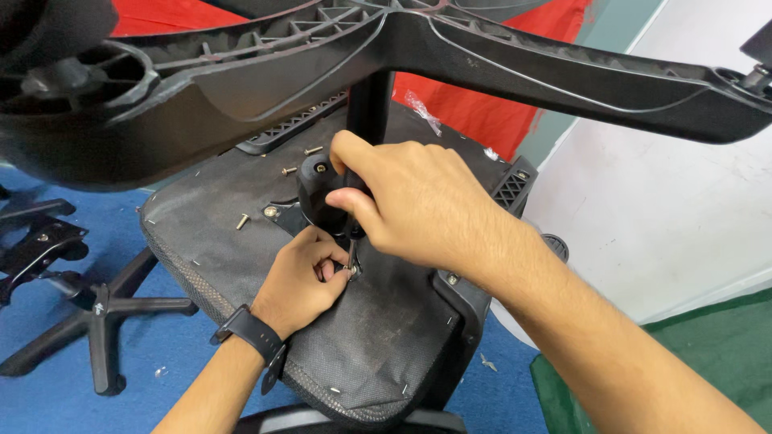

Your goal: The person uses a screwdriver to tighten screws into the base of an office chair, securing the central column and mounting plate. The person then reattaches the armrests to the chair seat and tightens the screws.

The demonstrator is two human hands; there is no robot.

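An office chair lies upside down; the grey fabric underside of its seat [233, 233] faces me. My right hand [418, 201] grips the black handle of a screwdriver whose tip points down at a bolt [352, 272] in the seat plate. Beside that tip, my left hand [310, 277], with a black watch on the wrist, pinches the bolt with its fingertips. The black tilt mechanism [318, 197] and gas column [370, 104] rise just behind my hands. The chair's star base [515, 68] spreads across the top of the view.
Loose screws [242, 221] lie on the seat underside, left of the mechanism. Another black star base [96, 309] rests on the blue floor at left. Red cloth [474, 112] hangs behind, a white panel [667, 209] is at right and a green mat [724, 362] lower right.
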